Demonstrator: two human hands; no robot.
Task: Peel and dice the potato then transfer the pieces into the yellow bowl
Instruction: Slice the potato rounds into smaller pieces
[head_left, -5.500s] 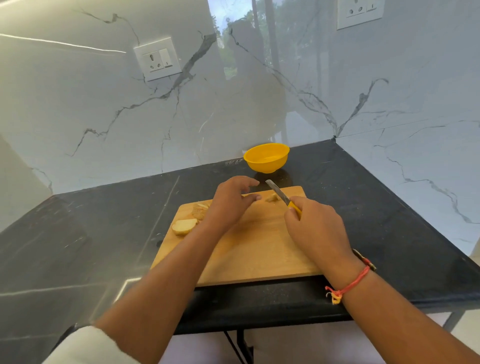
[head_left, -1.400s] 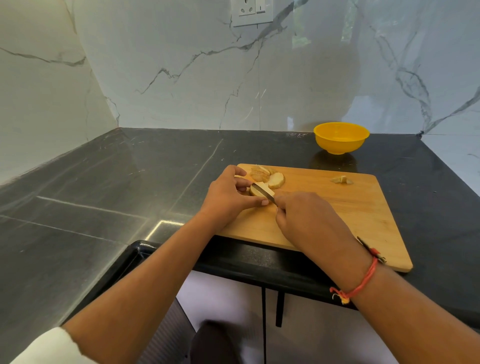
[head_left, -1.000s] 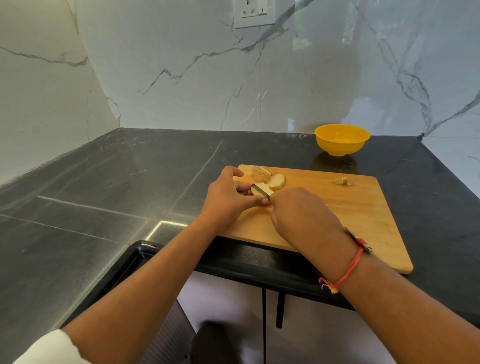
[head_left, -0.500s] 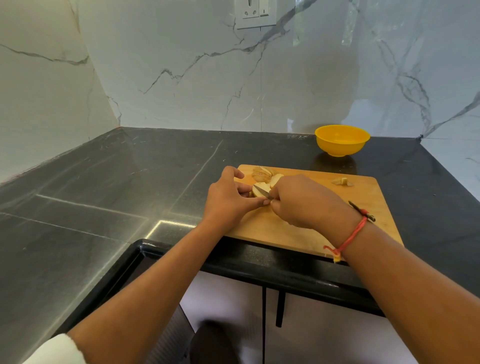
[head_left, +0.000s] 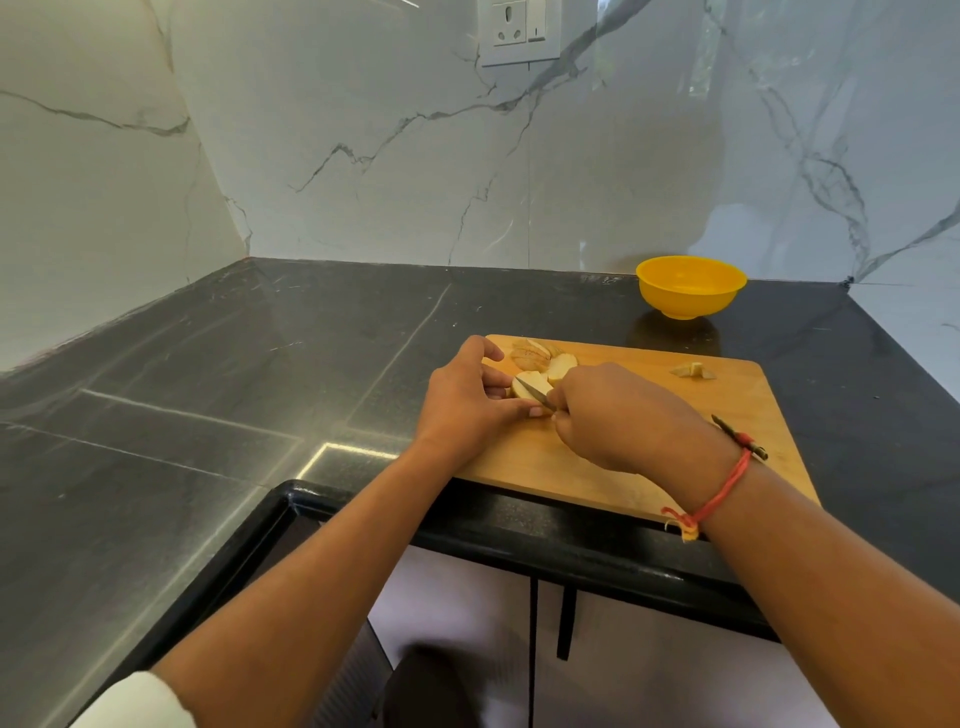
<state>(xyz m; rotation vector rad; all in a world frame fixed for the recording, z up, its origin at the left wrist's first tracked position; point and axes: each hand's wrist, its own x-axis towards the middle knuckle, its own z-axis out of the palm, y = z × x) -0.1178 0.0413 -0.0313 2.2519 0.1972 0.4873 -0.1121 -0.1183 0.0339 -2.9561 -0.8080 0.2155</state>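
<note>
Mid-cut at the far left corner of the wooden cutting board (head_left: 727, 415): a pale potato piece (head_left: 525, 383) pinched between thumb and fingers of the left hand (head_left: 467, 400), with the short blade of a knife (head_left: 535, 391) laid across its top. Right hand (head_left: 618, 415) just right of the piece, fingers curled tight round the knife's handle, the handle itself hidden inside the grip. Just beyond the held piece, near the board's far edge, a few more potato slices (head_left: 531, 353) lying overlapped. Toward the board's far right corner, a few small cut bits (head_left: 693, 370), well apart from both hands. Past the board's far edge, upright on the dark bench (head_left: 260, 364), the yellow bowl (head_left: 691, 288), not touching the board. Red thread bracelet (head_left: 724, 491) on the right wrist, above the board's near edge. High on the marble wall behind the board, a white wall socket (head_left: 519, 31).
</note>
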